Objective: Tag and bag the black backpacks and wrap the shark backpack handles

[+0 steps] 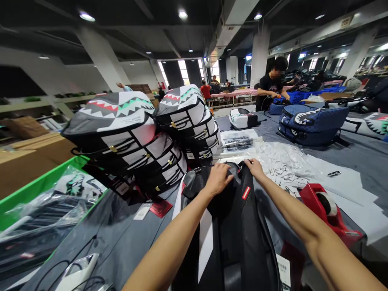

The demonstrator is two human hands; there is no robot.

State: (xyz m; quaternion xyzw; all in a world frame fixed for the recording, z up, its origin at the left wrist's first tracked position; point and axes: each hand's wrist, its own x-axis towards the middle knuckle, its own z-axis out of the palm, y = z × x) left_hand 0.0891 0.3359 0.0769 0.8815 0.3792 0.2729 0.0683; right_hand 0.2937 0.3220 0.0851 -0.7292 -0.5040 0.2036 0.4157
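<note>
A black backpack point(236, 242) lies in front of me with its back panel and shoulder straps facing up. My left hand point(216, 180) rests over the upper part of its left strap, fingers loosely bent and thumb apart. Near the top of the right shoulder strap point(247, 188), which carries a small red label, my right hand point(254, 167) pinches the strap's edge. A white paper tag point(283, 268) hangs out at the bag's lower right side.
Two stacks of shark-mouth backpacks point(118, 133) stand ahead on the left. A green bin point(80, 161) holds plastic-wrapped bags. On the right are a red tape dispenser point(330, 214), small white packets point(281, 161) and a blue backpack point(312, 125). A co-worker point(271, 87) stands across the table.
</note>
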